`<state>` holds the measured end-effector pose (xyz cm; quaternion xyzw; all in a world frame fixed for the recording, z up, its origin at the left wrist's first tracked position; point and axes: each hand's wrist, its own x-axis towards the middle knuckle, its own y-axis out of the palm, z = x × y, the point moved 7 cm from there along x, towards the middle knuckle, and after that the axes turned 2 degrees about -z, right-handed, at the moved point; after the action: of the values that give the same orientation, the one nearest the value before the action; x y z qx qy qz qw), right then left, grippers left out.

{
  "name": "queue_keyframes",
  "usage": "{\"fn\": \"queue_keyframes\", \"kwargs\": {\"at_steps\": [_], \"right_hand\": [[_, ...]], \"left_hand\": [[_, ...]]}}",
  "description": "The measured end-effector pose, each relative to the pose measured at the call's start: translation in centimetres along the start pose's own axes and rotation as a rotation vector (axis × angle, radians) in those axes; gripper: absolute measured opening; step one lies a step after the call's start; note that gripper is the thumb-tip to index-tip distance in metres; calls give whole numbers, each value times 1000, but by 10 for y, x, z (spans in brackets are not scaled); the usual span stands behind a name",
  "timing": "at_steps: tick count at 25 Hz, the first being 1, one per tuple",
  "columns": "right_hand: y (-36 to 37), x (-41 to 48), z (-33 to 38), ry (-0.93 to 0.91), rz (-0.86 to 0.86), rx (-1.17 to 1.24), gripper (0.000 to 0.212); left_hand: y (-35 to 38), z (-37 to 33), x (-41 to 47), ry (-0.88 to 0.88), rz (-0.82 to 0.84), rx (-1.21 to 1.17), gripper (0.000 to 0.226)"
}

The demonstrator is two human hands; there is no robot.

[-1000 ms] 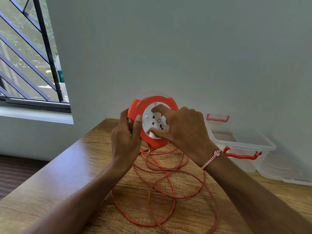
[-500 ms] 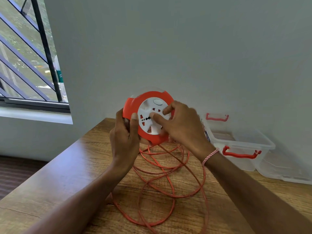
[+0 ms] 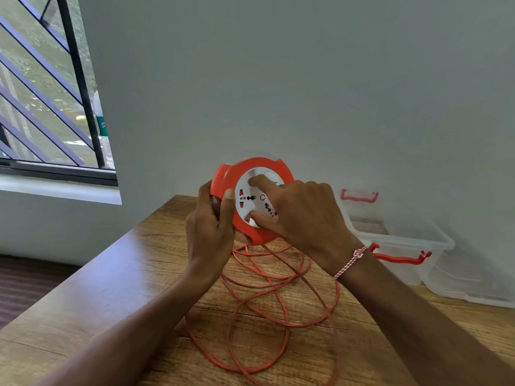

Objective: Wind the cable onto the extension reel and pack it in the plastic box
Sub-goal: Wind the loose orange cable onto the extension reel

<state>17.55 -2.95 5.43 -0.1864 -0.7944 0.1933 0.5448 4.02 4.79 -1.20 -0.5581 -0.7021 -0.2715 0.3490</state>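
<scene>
An orange reel [image 3: 223,179] is held upright above a wooden table [image 3: 111,288], clasped at its 9 o'clock rim by the left hand [image 3: 209,232]. The white socket face [image 3: 248,199] is pressed by the right hand [image 3: 303,215]. Loose cable [image 3: 278,302] is coiled beneath, at 6 o'clock. A clear box [image 3: 404,240] is seen at 3 o'clock.

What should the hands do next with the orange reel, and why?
Probably keep turning the white centre with the right hand while the left hand holds the orange reel steady. Most of the orange cable lies in loose loops on the table, so it isn't ready for the plastic box yet.
</scene>
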Motion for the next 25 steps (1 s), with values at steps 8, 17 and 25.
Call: {"fn": "queue_keyframes", "kwargs": {"at_steps": [8,17,25], "right_hand": [[45,-27,-23,1057,146,1150,52],[-15,14,-28,30,82,70,38],[-5,0,-2,-63,-32,-51,65]], "left_hand": [[3,-2,-4,44,3,45,43],[-3,10,4,-95,-42,-14,24],[6,3,1,-33,80,-73,36]]}}
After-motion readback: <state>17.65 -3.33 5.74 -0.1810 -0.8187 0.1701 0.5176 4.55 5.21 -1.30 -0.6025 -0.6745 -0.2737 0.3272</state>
